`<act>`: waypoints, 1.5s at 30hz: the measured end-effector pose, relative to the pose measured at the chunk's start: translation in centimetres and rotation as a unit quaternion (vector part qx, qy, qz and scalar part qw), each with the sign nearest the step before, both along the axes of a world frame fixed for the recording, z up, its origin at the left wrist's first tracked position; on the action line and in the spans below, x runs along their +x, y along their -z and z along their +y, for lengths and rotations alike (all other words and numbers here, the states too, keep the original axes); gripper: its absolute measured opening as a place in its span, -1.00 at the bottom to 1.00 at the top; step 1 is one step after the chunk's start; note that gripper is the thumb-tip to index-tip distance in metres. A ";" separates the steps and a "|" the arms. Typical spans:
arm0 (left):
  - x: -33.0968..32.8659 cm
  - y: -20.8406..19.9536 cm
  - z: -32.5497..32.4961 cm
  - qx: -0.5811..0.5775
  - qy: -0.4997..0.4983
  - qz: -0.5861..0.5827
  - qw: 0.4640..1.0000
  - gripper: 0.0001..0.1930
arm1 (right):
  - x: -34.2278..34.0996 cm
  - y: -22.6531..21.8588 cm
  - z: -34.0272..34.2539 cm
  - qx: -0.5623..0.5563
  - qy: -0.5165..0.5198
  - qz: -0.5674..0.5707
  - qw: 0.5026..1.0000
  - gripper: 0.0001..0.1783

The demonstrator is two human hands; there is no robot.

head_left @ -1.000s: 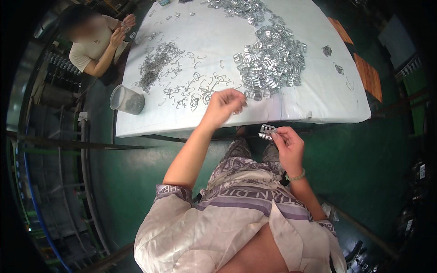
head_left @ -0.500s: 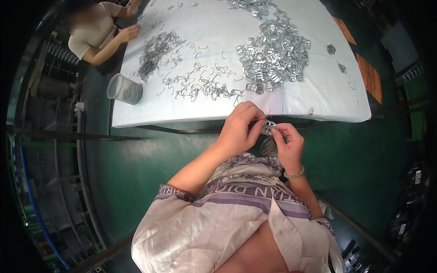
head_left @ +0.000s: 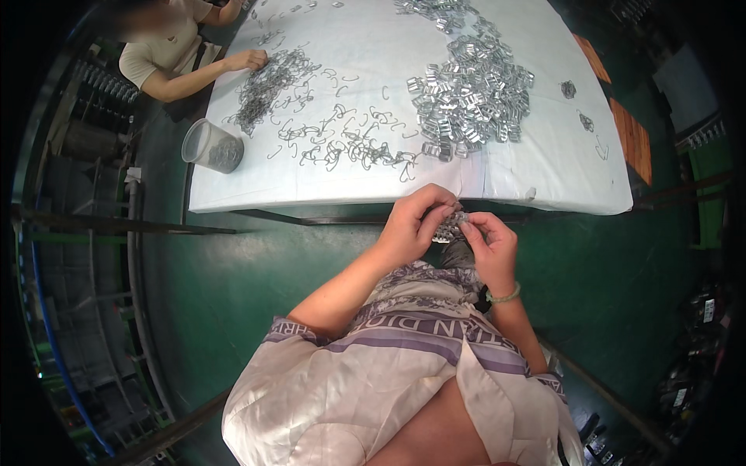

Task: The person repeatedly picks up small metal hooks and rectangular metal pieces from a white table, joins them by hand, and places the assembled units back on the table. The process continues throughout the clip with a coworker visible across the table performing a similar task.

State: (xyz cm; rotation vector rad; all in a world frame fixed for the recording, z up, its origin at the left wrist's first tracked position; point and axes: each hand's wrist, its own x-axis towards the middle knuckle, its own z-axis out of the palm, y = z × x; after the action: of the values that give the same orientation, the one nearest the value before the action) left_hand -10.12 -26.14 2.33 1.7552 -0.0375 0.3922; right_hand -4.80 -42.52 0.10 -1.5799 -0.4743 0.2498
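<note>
Just off the table's near edge, a small shiny silver metal piece is held between my two hands. My left hand pinches it with thumb and bent fingers from the left. From the other side my right hand grips it between thumb and forefinger. The fingers cover much of it, so its full shape cannot be made out. Straight ahead lies a heap of silver slotted metal pieces. Loose bent wire hooks are scattered on the table to the left of that heap.
A white-covered table spans the front. On its left stand a clear plastic tub holding wire parts and a dense wire hook pile. A co-worker's hand touches that pile. Small wire clusters lie at the right.
The metal piece has tilted and shifted slightly left and down between my fingers, showing more of itself. The co-worker's hand has reached rightward onto the wire hook pile.
</note>
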 end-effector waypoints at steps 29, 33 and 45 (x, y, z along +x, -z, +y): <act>-0.2 1.3 -0.3 -0.031 -0.081 0.016 0.996 -0.95 | 7.9 1.4 3.7 -0.011 0.038 0.065 0.997 -0.79; 0.5 1.7 -0.5 -0.041 -0.099 0.028 0.994 -0.95 | 4.0 -1.0 2.4 0.021 0.001 0.095 0.995 -0.78; -0.1 0.8 -1.2 0.068 -0.148 0.032 0.986 -0.93 | 1.5 -1.0 1.9 0.018 0.026 0.062 0.998 -0.78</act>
State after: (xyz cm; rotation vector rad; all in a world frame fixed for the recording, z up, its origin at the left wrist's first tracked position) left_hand -10.23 -27.31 1.56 1.9132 0.2514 0.5595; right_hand -3.34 -40.61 1.08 -1.5299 -0.3392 0.2959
